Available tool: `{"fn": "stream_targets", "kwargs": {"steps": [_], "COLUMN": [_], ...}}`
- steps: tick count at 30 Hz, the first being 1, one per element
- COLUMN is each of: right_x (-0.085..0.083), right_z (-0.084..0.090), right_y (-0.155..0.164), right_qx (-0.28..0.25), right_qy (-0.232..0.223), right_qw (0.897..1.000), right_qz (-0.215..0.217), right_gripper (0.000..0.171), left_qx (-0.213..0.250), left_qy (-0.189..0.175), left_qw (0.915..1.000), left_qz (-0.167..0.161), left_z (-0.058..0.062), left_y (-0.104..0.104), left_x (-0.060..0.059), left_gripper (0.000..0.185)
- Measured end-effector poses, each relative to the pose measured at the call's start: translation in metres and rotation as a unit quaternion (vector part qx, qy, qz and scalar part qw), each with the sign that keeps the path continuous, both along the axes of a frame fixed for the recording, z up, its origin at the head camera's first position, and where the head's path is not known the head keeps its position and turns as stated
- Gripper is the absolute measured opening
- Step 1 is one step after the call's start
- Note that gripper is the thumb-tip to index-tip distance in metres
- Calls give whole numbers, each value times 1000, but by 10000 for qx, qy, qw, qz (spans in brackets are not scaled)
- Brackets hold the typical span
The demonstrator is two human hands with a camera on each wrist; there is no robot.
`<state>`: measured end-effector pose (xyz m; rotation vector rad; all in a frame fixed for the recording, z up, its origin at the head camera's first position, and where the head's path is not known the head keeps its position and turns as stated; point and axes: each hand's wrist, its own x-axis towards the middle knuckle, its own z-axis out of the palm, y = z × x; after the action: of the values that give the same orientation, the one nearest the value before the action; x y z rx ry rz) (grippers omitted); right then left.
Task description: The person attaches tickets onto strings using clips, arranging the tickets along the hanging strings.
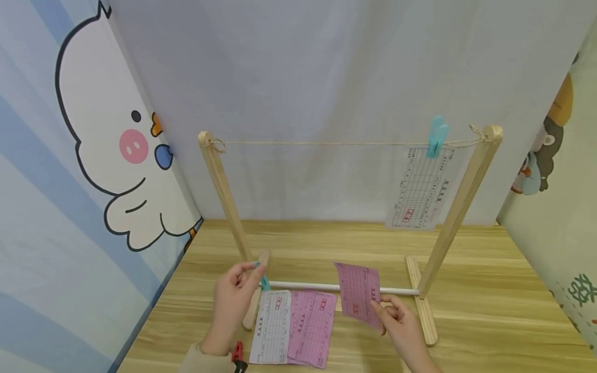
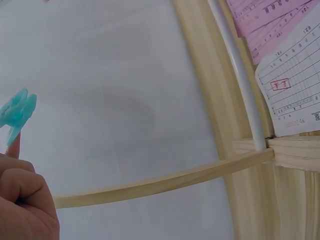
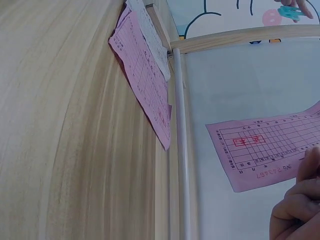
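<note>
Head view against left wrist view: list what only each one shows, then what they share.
Only the head view: the twine line, a white slip hanging from a teal clothespin, the right hand holding a pink paper slip, a red clip.

Only the left wrist view: the curled left fingers from close up.

Both: the left hand pinching a small teal clothespin, the wooden rack's white rod, slips lying on the wooden table.

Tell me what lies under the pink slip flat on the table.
The pink slip on the table partly overlaps the white slip beside it and rests on the wooden table. Anything fully beneath it is hidden.
</note>
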<state>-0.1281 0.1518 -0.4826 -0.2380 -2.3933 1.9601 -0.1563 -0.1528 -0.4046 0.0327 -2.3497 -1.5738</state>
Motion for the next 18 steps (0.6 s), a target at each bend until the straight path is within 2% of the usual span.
{"fn": "stream_targets", "kwargs": {"steps": [12, 18], "right_x": [-2, -4], "right_z": [17, 28], "right_y": [-2, -3], "right_qx": [-71, -58], "right_qy": [345, 599], "right_qw": [9993, 9979], "right_qz": [154, 240], "right_gripper": [22, 22], "left_qx": [-92, -153], "left_qy": [654, 872], "left_qw": [9967, 9934], "left_qz": [-479, -729], "left_z": [26, 43], "left_y": [11, 15], "left_x": [-2, -8], "left_gripper": [16, 16]}}
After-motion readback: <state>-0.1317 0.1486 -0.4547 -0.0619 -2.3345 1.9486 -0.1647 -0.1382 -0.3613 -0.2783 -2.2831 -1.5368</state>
